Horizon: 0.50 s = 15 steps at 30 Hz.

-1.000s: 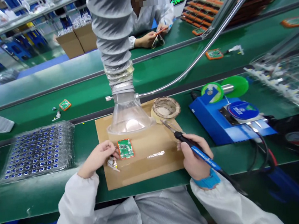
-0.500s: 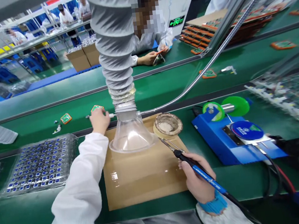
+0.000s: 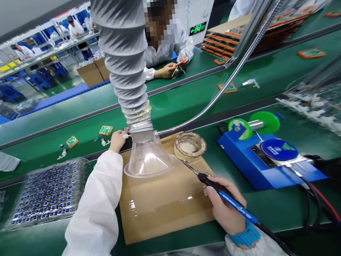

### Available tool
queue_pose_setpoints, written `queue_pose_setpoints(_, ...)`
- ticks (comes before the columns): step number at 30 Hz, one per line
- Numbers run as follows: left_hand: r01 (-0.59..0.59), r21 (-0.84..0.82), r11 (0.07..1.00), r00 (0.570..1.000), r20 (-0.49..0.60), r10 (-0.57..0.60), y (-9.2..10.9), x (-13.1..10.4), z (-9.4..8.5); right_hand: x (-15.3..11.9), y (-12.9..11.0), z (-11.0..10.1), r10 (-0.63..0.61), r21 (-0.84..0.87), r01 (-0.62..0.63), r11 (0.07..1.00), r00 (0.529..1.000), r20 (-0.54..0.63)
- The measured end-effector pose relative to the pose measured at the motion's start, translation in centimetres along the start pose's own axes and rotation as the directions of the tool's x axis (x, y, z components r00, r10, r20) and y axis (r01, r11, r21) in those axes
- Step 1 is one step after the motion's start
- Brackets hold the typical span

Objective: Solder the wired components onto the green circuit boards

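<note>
- A grey ribbed hose (image 3: 128, 63) hangs in the middle, its clear funnel (image 3: 149, 159) over the back of a cardboard sheet (image 3: 167, 210); a metal flexible tube (image 3: 208, 109) runs off to its right.
- The left hand (image 3: 118, 141) reaches beside the funnel's neck, near a circuit board (image 3: 106, 130); its fingertips are too obscured to tell whether they pinch anything.
- The right hand (image 3: 227, 208) wraps its fingers around a soldering iron (image 3: 232, 201), tip pointing toward a crusted round bowl (image 3: 190, 145).
- A blue machine (image 3: 239, 165) stands to the right of the bowl; stacked clear trays (image 3: 50, 193) lie to the left of the sheet.
- A dark rail (image 3: 206, 120) separates bench from green belt (image 3: 183, 104); the sheet stretches between the forearms, stopping short of the bench's front edge.
- Counted: two boards on the belt left of the hose, two right; two green reels (image 3: 264, 122) on the machine; one iron, one bowl.
- Across the belt, a co-worker's two hands (image 3: 168, 70) hold an orange-edged piece.
</note>
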<state>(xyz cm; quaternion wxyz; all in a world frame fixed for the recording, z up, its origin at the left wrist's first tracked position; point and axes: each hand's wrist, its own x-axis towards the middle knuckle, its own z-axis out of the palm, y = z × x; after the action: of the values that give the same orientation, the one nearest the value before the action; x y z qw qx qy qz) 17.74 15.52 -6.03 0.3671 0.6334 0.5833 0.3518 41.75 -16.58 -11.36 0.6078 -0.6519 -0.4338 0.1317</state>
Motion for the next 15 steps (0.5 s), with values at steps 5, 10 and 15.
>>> queue_pose_setpoints(5, 0.072, -0.138, 0.988, 0.994, -0.066, -0.082, -2.9, -9.5, -4.5, -0.1, 0.0, 0.0, -0.02, 0.027, 0.02, 0.999, 1.0, -0.005)
queue_pose_setpoints(10, 0.277, -0.375, 0.885, 0.961, 0.085, -0.265, -4.7, -19.9, -7.5, 0.0, -0.8, 0.0, -0.1, -0.016, 0.099, 0.995, 0.995, -0.026)
queue_pose_setpoints(15, 0.093, -0.004, 0.996, 0.952, 0.294, -0.087, -1.6, -23.4, -3.8, -1.3, -2.0, 1.5, -0.018, -0.082, 0.02, 0.996, 1.0, 0.022)
